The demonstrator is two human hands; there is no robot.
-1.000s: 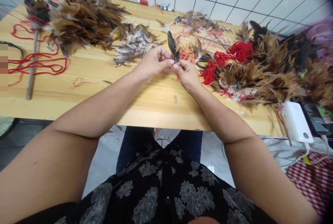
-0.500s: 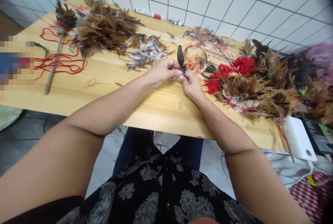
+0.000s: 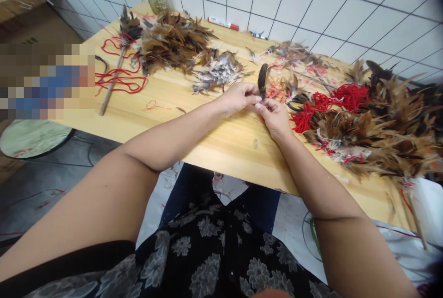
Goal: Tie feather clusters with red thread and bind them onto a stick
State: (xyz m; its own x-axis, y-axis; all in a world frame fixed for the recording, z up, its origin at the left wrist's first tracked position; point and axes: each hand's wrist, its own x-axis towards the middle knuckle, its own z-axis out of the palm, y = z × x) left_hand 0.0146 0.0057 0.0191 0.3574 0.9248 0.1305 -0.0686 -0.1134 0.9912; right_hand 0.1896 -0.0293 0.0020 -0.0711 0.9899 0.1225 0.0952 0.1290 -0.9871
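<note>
My left hand (image 3: pixel 238 98) and my right hand (image 3: pixel 274 116) meet over the middle of the wooden table (image 3: pixel 214 141). Both pinch the base of a small bunch of dark feathers (image 3: pixel 262 79) that stands upright between the fingertips. Just behind my left hand lies a heap of grey-white feathers (image 3: pixel 218 72). A tangle of red string (image 3: pixel 325 102) lies right of my right hand, against a long pile of brown feathers (image 3: pixel 377 127).
A big brown feather heap (image 3: pixel 171 45) lies at the far left, beside a stick (image 3: pixel 112 76) with feathers tied to its top and loops of red cord (image 3: pixel 119 81). A red-capped marker (image 3: pixel 223 23) lies by the tiled wall. A blurred-out patch covers the left edge.
The view has swung left, so the table and both hands sit further right in the picture. The hands keep the same pinch on the feather bunch.
</note>
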